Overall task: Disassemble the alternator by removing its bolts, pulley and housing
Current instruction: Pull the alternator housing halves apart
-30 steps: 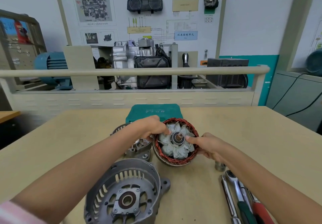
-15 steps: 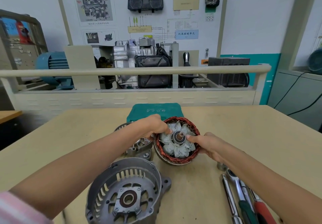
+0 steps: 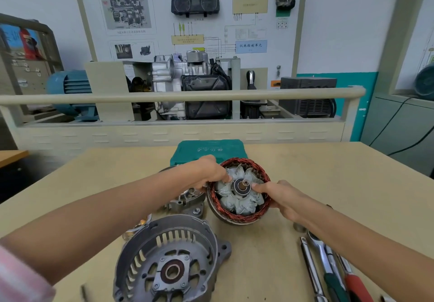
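Note:
The stator [image 3: 234, 216], a ring of copper windings, stands tilted at the middle of the table with the grey finned rotor [image 3: 242, 202] and its shaft inside it. My left hand [image 3: 206, 172] grips the ring's left rim, thumb on the rotor fins. My right hand [image 3: 279, 196] grips the right rim, a fingertip reaching to the shaft. A removed grey housing half [image 3: 171, 257] lies open side up in front. Another housing part [image 3: 185, 202] sits behind my left forearm, partly hidden.
A green tool case [image 3: 209, 149] lies behind the stator. A ratchet and screwdrivers [image 3: 328, 268] lie at the right front, with a small socket [image 3: 298, 227] beside my right wrist. A brass-coloured part [image 3: 138, 227] peeks out left of the housing half. A training bench stands beyond the table.
Both hands keep their hold on the stator and rotor; the assembly has barely shifted. The view has drifted slightly.

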Tool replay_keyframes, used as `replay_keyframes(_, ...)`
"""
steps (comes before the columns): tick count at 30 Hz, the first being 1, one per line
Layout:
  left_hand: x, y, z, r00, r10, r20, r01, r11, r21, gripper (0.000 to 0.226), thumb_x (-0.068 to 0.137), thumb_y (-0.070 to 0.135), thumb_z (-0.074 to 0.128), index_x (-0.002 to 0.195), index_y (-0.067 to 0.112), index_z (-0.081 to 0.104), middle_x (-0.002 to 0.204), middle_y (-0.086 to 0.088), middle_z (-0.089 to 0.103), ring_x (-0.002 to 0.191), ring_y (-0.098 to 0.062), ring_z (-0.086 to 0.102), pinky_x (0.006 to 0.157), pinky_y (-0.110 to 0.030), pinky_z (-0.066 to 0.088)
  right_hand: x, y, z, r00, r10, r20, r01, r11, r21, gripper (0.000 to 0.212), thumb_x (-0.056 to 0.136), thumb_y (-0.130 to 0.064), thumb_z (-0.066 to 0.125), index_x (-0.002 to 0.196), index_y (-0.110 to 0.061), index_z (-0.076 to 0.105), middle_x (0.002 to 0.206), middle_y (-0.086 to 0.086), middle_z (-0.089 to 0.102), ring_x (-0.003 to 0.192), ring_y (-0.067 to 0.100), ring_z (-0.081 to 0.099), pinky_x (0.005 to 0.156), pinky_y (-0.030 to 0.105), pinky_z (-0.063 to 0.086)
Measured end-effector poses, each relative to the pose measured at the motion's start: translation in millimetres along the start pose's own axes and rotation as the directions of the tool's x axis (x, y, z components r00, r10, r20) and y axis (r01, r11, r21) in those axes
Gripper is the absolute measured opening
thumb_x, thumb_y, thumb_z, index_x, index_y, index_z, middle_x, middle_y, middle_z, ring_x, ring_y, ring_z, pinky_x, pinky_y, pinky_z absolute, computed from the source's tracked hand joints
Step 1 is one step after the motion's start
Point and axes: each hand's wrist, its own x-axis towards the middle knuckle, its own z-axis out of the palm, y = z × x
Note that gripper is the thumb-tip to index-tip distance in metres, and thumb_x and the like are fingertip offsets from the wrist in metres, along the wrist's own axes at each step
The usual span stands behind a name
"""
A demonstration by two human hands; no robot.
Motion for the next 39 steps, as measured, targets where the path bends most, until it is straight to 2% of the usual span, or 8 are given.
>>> replay_keyframes(6,-2,-1,-1,1.0,-0.002,-0.006,0.002,0.999,-0.032,0.038,0.085,0.017,0.069,0.104,0.011,0.036,0.087,-0.006,0.042,0.078,-0.019,0.045,0.068,-0.033,0.045,-5,-1,-1,1.0,0.001,-0.009,-0.001,1.0,-0.001,0.064,0.081,-0.019,0.073,0.13,0.006,0.04,0.122,0.02,0.059,0.099,0.027,0.059,0.076,0.03,0.05)
replay_keyframes(17,-6,-2,-1,1.0,-0.024,0.005,0.024,0.996,-0.089,0.038,0.084,0.016,0.07,0.104,0.012,0.038,0.093,-0.007,0.048,0.086,-0.02,0.049,0.066,-0.033,0.045,-4,-2,0,1.0,0.006,0.0,-0.006,0.999,0.038,0.058,0.08,-0.012,0.073,0.127,0.007,0.045,0.116,0.02,0.062,0.102,0.03,0.06,0.084,0.035,0.051)
replay_keyframes(22,-8,-2,-6,0.999,-0.016,0.049,0.019,0.997,-0.077,0.042,0.085,0.015,0.069,0.116,0.007,0.043,0.114,-0.012,0.054,0.095,-0.023,0.052,0.071,-0.035,0.046,-9,-6,-5,0.998,0.029,0.055,-0.032,0.999,0.044,0.046,0.08,-0.013,0.073,0.115,0.006,0.052,0.105,0.016,0.066,0.072,0.017,0.061,0.049,0.019,0.048)
replay_keyframes(25,-11,2,-7,0.997,-0.007,0.08,0.012,0.998,-0.062,0.042,0.09,0.011,0.062,0.126,0.001,0.041,0.127,-0.018,0.052,0.104,-0.029,0.055,0.081,-0.04,0.048,-13,-8,-8,0.994,0.059,0.097,-0.059,0.998,0.001,0.052,0.082,-0.022,0.072,0.123,0.0,0.047,0.1,0.011,0.065,0.085,0.02,0.061,0.07,0.025,0.049)
replay_keyframes(27,-11,3,-4,0.996,-0.02,0.092,0.026,0.998,-0.061,0.044,0.092,0.005,0.057,0.131,-0.002,0.038,0.132,-0.022,0.05,0.114,-0.034,0.054,0.09,-0.047,0.048,-15,-9,-7,0.989,0.066,0.13,-0.062,0.997,-0.035,0.059,0.087,-0.021,0.066,0.134,0.002,0.038,0.12,0.019,0.058,0.107,0.033,0.057,0.094,0.045,0.045)
replay_keyframes(32,-9,7,-2,0.998,-0.041,0.049,0.042,0.999,-0.017,0.047,0.09,0.003,0.06,0.132,-0.003,0.039,0.134,-0.023,0.048,0.12,-0.035,0.051,0.092,-0.048,0.047,-17,-14,-5,0.987,0.059,0.152,-0.049,0.996,-0.068,0.052,0.089,-0.01,0.062,0.133,0.006,0.037,0.128,0.025,0.053,0.105,0.037,0.058,0.083,0.049,0.052)
replay_keyframes(37,-12,7,-3,0.999,-0.018,-0.027,0.02,0.998,0.055,0.056,0.088,0.016,0.066,0.133,0.0,0.038,0.134,-0.015,0.048,0.112,-0.026,0.052,0.073,-0.026,0.044,-15,-14,-10,0.992,0.042,0.116,-0.024,0.989,-0.148,0.05,0.088,-0.018,0.066,0.127,0.004,0.042,0.114,0.019,0.06,0.093,0.029,0.062,0.078,0.038,0.055)
replay_keyframes(39,-14,8,-4,0.999,-0.009,-0.033,0.01,0.999,0.047,0.053,0.089,0.017,0.065,0.132,0.0,0.039,0.132,-0.014,0.05,0.088,-0.02,0.054,0.056,-0.023,0.047,-15,-14,-11,0.992,0.038,0.124,-0.017,0.986,-0.168,0.049,0.088,-0.022,0.065,0.125,0.003,0.043,0.103,0.015,0.064,0.085,0.023,0.064,0.067,0.029,0.055)
